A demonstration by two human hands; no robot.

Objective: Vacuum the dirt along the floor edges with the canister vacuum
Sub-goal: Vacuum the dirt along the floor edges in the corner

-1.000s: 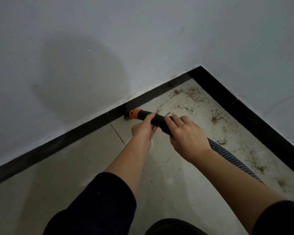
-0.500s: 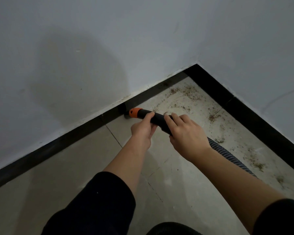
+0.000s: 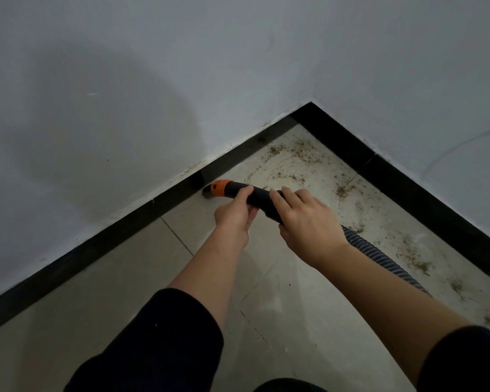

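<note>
A black vacuum nozzle [image 3: 257,197] with an orange tip [image 3: 219,188] lies low over the tiled floor, its tip against the black skirting [image 3: 178,193] of the left wall. My left hand [image 3: 234,215] grips the nozzle just behind the orange tip. My right hand [image 3: 306,222] grips it further back, where the ribbed grey hose [image 3: 379,257] begins. Brown dirt [image 3: 294,154] is scattered in the corner and along the right wall's edge [image 3: 416,261]. The canister is out of sight.
Two white walls meet at a corner [image 3: 311,104], each with black skirting. A tile joint [image 3: 176,236] runs from the left wall toward me. A dark rounded shape [image 3: 289,386] shows at the bottom edge, between my sleeves.
The nozzle tip and both hands have slid slightly right along the left skirting, toward the corner. Both grips are unchanged.
</note>
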